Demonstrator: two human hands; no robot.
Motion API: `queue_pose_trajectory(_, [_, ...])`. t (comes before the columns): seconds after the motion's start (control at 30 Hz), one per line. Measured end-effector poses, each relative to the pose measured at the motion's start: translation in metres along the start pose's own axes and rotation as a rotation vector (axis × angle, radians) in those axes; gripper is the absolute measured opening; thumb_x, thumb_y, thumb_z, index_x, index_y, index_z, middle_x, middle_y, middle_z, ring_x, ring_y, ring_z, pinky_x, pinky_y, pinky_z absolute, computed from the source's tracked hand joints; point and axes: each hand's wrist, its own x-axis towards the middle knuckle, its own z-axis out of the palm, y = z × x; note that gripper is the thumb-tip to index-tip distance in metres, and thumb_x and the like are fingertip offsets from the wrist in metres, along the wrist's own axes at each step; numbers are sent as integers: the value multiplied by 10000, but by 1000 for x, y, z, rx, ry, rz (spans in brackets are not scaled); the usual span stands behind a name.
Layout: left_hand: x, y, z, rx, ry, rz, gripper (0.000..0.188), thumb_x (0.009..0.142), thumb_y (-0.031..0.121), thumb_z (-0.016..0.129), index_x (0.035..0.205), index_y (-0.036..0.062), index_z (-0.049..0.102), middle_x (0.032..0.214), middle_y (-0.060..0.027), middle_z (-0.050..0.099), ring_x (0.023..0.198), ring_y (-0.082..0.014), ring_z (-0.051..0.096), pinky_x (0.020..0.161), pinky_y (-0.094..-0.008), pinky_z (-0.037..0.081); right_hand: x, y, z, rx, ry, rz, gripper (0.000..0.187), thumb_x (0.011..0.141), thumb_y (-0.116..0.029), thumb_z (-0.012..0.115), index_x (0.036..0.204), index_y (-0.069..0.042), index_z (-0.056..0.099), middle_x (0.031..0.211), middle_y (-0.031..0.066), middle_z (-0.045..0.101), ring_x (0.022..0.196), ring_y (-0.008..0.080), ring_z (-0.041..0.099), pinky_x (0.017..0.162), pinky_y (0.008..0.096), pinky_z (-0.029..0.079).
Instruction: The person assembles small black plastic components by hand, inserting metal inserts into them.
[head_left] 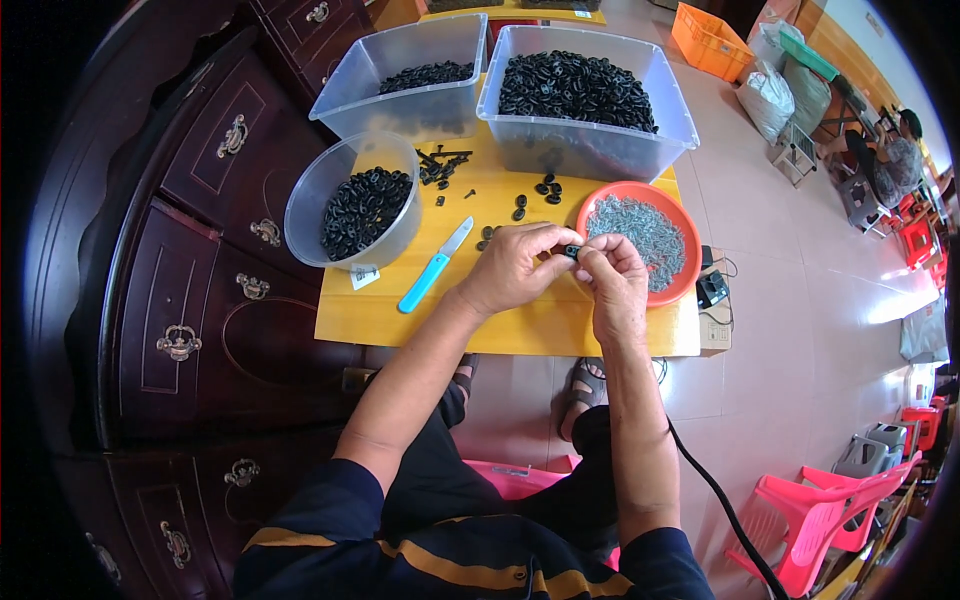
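Over the near side of the yellow table, my two hands meet. A small black oval plastic part [571,252] is pinched between the thumb and index finger of my left hand [512,266]. My right hand [618,290] is closed right beside it, thumb and fingertips pressed together at the part's right end; whatever they grip is too small to make out. Behind my right hand, an orange-red bowl [690,232] holds many small silvery screws [655,240]. Several loose black oval parts [520,207] lie on the table just beyond my left hand.
A turquoise-handled knife [425,282] lies left of my hands. A round clear tub [300,225] and two clear bins [400,110], [590,143] contain black parts. Dark drawers [200,230] stand close on the left. A black cable [715,490] runs by my right arm; another person [893,165] sits far right.
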Motion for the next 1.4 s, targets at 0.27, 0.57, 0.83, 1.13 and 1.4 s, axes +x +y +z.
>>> queue_pose_trajectory(0.27, [1,0,0,3,24,17,184,823,5,731,1003,3,697,906,-112,725,778,-191,709,705,-282,552,-2,-5,5,-23,11,-15,78,863,13,632,914,-35,597,817,-13,608,732,66,554,688,209,447])
queue_pose_trajectory(0.57, [-4,-3,-1,61,40,24,228,818,26,738,1042,19,693,897,-105,712,736,-173,689,670,-288,546,-2,3,2,-81,-3,-69,82,893,17,634,938,-44,602,845,-29,602,748,48,546,694,200,448])
queue_pose_trajectory(0.83, [-8,15,-14,52,0,-46,196,834,42,722,1025,21,686,899,-77,695,695,-134,644,618,-269,512,-3,-1,3,-123,-107,-82,79,899,9,635,959,-33,604,870,-13,618,784,56,568,726,197,453])
queue_pose_trajectory(1.13, [79,-1,-156,679,-388,-431,166,802,147,687,946,70,720,840,-65,733,735,-149,675,681,-317,534,3,-40,-20,-91,-44,-72,98,924,-43,632,1019,-23,640,940,46,716,829,91,655,710,212,488])
queue_pose_trajectory(1.4, [91,-5,-143,595,209,-164,202,837,195,717,989,61,718,835,-87,733,742,-206,699,712,-339,552,4,-57,-34,-37,82,-89,65,922,-41,633,986,-28,635,920,57,714,793,104,654,696,212,482])
